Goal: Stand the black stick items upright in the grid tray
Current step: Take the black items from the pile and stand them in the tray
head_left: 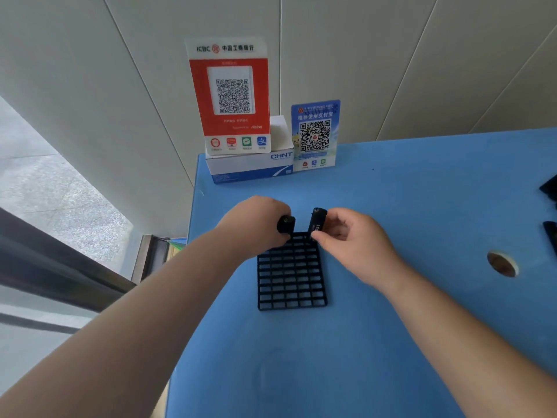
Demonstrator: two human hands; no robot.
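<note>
Two sticks held | left hand | right hand | over grid tray

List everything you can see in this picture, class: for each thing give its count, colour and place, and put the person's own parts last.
grid tray: one, black, flat on the table's middle, cells showing empty.
black stick items: two, one in the left hand, one in the right hand, both at the tray's far edge.
dark items: at least two, black, table's right edge, cut off.
table: one, blue top.
round hole: one, table's right side.
ICBC QR sign: one, red and white, on the box.
CHINT box: one, white and blue, table's far corner.
blue QR sign: one, right of the box.
left hand: grip round a stick.
right hand: pinches a stick.
</note>
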